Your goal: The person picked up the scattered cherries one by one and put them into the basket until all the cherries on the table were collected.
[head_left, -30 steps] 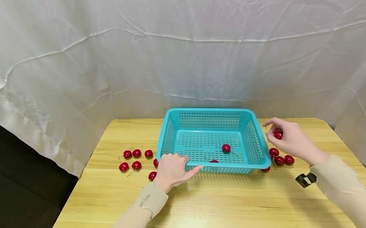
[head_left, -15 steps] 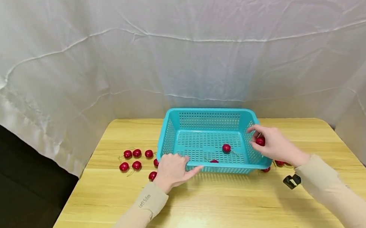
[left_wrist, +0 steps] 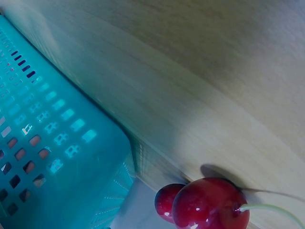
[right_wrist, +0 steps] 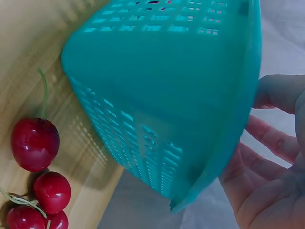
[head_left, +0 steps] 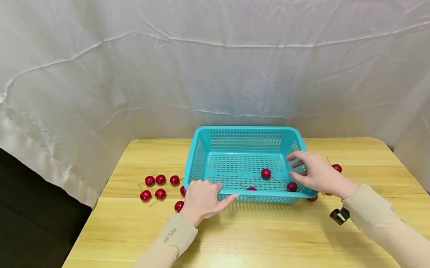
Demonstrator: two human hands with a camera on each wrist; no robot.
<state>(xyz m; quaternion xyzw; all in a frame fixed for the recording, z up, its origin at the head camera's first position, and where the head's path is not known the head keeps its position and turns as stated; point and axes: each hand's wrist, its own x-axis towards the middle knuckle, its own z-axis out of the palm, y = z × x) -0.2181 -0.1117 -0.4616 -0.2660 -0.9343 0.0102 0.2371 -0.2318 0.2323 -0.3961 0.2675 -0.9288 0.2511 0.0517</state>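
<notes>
A turquoise perforated plastic basket [head_left: 246, 127] stands on the table. My left hand [head_left: 203, 200] grips its near rim at the left corner, thumb stretched along the outside. Over the right rim reaches my right hand [head_left: 320, 176], fingers apart and holding nothing. Just below its thumb, a red cherry [head_left: 292, 186] lies inside the basket at the near right corner. Another cherry [head_left: 266, 173] with its stem rests on the basket floor, and a third cherry [head_left: 251, 189] is partly hidden by the front wall. The right wrist view shows the right hand's spread fingers [right_wrist: 274, 138] beside the rim.
Several stemmed cherries [head_left: 160, 194] lie on the wooden table [head_left: 252, 253] left of the basket, some close against it. More cherries [right_wrist: 35, 144] are on the right, partly hidden by the right hand in the head view. A pale curtain [head_left: 230, 61] hangs behind.
My right hand has moved left with a cherry from beside the basket to over its right side, then let it go inside. The left hand has stayed at the rim.
</notes>
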